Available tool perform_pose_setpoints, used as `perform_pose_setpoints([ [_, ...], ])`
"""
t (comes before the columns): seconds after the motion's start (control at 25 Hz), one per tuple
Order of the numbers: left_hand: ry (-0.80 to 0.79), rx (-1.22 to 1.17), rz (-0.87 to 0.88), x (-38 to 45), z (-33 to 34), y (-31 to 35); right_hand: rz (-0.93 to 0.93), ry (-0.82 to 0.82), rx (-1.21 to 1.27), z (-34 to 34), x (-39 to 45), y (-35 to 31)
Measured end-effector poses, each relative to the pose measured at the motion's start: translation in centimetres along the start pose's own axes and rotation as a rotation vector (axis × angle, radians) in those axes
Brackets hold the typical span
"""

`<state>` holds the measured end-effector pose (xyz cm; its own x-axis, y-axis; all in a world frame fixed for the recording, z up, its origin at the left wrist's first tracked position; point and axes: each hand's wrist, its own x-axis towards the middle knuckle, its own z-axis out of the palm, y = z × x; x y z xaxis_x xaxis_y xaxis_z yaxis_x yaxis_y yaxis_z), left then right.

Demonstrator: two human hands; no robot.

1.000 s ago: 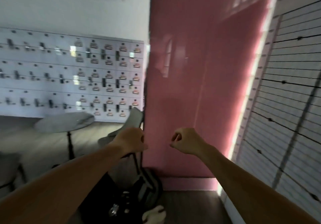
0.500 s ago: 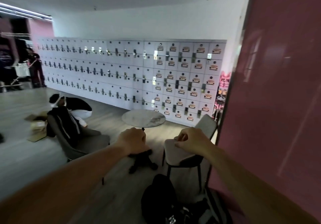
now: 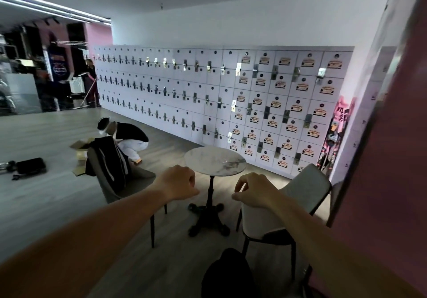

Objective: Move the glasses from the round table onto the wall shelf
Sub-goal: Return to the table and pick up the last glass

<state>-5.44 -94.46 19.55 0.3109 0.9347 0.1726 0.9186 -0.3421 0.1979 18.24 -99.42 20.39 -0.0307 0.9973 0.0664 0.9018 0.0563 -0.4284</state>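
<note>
left hand (image 3: 179,183), right hand (image 3: 255,190) — seemingly empty, curled

Round white-grey marbled tabletop (image 3: 215,160) on black iron pedestal (image 3: 209,214); white lockers (image 3: 208,94) with orange-black labels; pink wall panel (image 3: 390,182); grey wood-grain floor (image 3: 46,196).

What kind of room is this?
Probably a locker area or lobby of a shop or gym: a long wall of small white lockers, a round marble table, and chairs for waiting.
</note>
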Motion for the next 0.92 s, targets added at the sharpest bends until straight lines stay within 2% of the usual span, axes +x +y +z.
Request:
perform_pose_setpoints([
  [0.2, -0.011, -0.018, -0.023, 6.6, 1.6, -5.0, -0.023, -0.045, 0.001, 2.2, 8.2, -0.8],
  [0.6, -0.041, -0.027, 0.071, 25.1, 3.3, -15.5, 0.056, 0.001, -0.004, 5.5, 26.7, -3.1],
  [0.92, -0.087, -0.046, 0.170, 38.2, 6.9, -18.0, 0.156, 0.024, -0.015, 5.9, 38.0, -0.8],
])
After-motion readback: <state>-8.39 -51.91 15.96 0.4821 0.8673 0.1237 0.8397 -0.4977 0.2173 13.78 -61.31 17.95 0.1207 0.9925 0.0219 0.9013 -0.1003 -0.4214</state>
